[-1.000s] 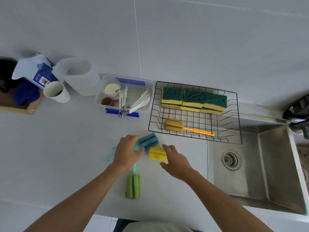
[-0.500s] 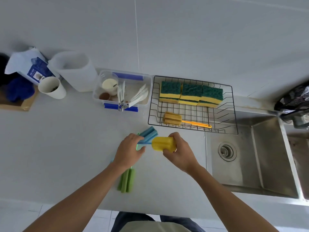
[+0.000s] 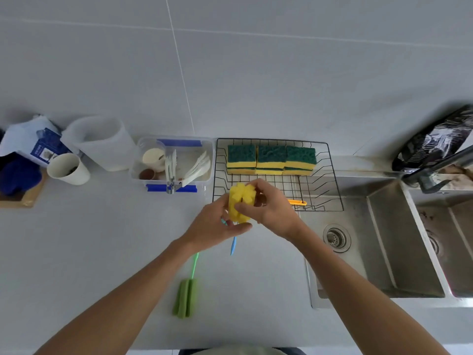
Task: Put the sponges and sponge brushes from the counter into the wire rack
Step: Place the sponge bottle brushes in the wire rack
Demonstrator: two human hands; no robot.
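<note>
Both hands hold a yellow sponge brush (image 3: 239, 201) above the counter, just in front of the wire rack (image 3: 330, 180). My left hand (image 3: 215, 226) grips it from the left and below, and my right hand (image 3: 273, 208) grips its sponge head from the right. Its blue handle (image 3: 233, 245) sticks out below the hands. A green sponge brush (image 3: 185, 297) lies on the counter near the front edge. Three green-and-yellow sponges (image 3: 271, 160) stand at the back of the rack. An orange brush handle (image 3: 297, 201) shows in the rack, its head hidden by my right hand.
A clear plastic box (image 3: 204, 147) of utensils sits left of the rack, with a white jug (image 3: 102, 142) and a white cup (image 3: 67, 169) further left. The steel sink (image 3: 378, 239) lies right of the counter, with a faucet (image 3: 435, 172) behind it.
The yellow sponge brush has been lifted off the counter and turned upright, toward the rack. My left hand has come over to it. The blue sponge head is no longer visible.
</note>
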